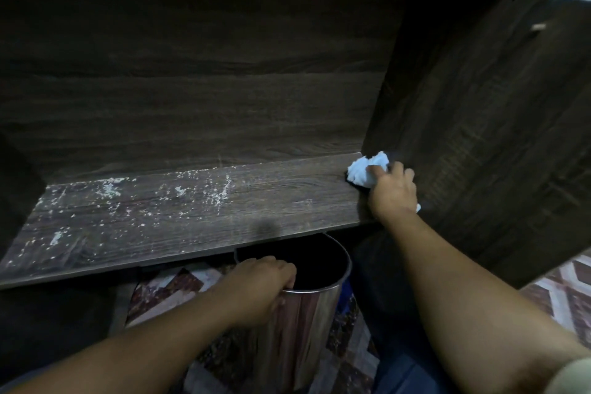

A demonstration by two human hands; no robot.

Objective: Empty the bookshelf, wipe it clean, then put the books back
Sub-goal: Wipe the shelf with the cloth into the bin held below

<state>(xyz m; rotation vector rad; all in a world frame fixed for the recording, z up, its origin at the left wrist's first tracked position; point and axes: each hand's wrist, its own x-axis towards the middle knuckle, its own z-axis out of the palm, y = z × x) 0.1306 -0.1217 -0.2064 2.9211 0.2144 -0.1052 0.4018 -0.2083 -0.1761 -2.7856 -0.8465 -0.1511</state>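
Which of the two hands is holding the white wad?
The right hand, holding the white wad at the shelf's right corner; the left hand grips the metal bin's rim.

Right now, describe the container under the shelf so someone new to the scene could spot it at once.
Start at the dark wooden shelf board, speckled with white dust. Just below its front edge, the left hand grips the rim of a tall metal bin. It is the only round, shiny thing in view, set against the patterned floor.
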